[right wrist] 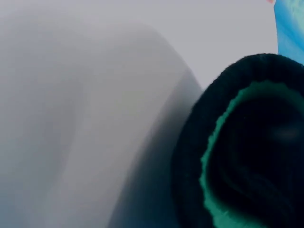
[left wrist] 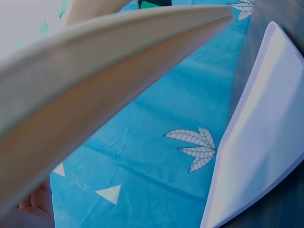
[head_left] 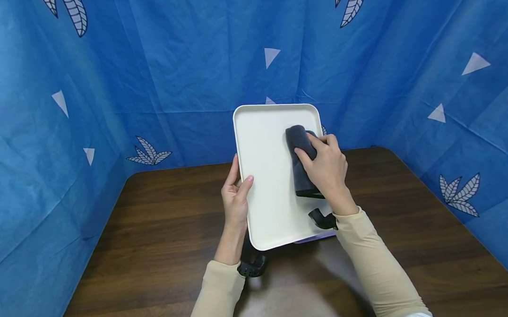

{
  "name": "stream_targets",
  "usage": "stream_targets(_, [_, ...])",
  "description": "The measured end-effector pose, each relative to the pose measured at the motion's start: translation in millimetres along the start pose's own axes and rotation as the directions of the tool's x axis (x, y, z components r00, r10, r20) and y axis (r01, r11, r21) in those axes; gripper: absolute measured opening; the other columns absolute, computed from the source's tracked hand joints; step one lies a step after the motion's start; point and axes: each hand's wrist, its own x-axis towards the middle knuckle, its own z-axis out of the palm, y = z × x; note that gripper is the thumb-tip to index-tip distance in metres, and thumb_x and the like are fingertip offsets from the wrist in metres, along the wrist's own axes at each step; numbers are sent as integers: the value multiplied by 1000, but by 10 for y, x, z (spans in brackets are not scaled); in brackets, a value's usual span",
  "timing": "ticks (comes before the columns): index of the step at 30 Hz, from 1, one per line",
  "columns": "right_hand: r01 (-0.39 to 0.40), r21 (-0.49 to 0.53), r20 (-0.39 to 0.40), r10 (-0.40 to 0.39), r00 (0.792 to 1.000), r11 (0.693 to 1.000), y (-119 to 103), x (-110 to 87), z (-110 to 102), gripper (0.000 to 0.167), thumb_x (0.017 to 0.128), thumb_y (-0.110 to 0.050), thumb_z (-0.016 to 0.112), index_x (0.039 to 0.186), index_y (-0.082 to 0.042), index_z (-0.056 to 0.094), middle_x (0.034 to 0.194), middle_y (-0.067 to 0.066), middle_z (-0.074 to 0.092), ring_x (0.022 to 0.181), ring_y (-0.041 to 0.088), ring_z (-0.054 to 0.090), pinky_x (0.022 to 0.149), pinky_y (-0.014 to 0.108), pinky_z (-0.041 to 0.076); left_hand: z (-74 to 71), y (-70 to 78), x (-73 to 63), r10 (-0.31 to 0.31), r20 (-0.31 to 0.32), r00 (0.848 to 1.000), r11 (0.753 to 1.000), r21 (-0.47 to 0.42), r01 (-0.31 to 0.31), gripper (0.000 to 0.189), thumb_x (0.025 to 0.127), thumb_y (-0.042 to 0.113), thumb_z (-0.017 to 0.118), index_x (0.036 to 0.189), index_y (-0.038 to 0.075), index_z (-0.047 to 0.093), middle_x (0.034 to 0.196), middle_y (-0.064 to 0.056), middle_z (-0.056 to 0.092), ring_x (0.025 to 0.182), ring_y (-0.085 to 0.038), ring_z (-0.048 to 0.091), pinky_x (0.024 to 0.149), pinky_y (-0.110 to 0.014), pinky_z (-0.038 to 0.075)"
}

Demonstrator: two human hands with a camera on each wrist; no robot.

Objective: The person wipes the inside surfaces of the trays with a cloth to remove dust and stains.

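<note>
A white rectangular tray (head_left: pixel 262 148) is held up, tilted, above the table. My left hand (head_left: pixel 235 199) grips its left edge, thumb over the rim and the other fingers mostly hidden behind. A folded dark grey cloth (head_left: pixel 298 159) lies against the right part of the tray's inner face. Thumb and fingers of my right hand (head_left: pixel 328 169) pinch this cloth from above. In the right wrist view the cloth (right wrist: pixel 187 161) shows a green inner side against the pale tray surface. Below the raised tray, a second, lilac-white tray (left wrist: pixel 259 133) appears in the left wrist view.
The brown wooden table (head_left: pixel 167 228) extends around both forearms. A blue curtain (head_left: pixel 181 62) with leaf and triangle prints stands behind the table and along both sides. Black wrist mounts (head_left: pixel 253 267) sit at both wrists, close to the tray's lower end.
</note>
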Motion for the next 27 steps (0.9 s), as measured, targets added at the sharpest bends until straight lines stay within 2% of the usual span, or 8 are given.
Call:
stream_targets(14, [-101, 75, 27, 99, 995, 992, 5, -44, 30, 54, 91, -34, 68, 136, -7, 58, 122, 23, 53, 94, 41, 60, 73, 55, 51, 21, -24, -15, -14, 8, 1000, 1000, -11, 14, 63, 94, -5, 50, 153, 11, 33, 151, -10, 45, 108, -6, 66, 84, -24, 57])
stream_targets(21, [-103, 73, -1, 103, 995, 992, -19, -86, 69, 54, 91, -35, 69, 135, -5, 59, 120, 23, 53, 91, 41, 61, 73, 55, 51, 32, -23, -23, -20, 14, 1000, 1000, 6, 20, 63, 95, -5, 51, 153, 12, 34, 151, -10, 45, 109, -6, 66, 85, -25, 57])
stream_targets(27, [-92, 66, 15, 91, 996, 994, -126, -133, 87, 53, 90, -37, 69, 135, -9, 60, 120, 20, 53, 84, 41, 62, 69, 53, 51, 35, -39, -20, -19, 19, 1000, 1000, 18, 19, 62, 95, -5, 51, 153, 12, 34, 152, -9, 44, 109, -7, 66, 85, -25, 57])
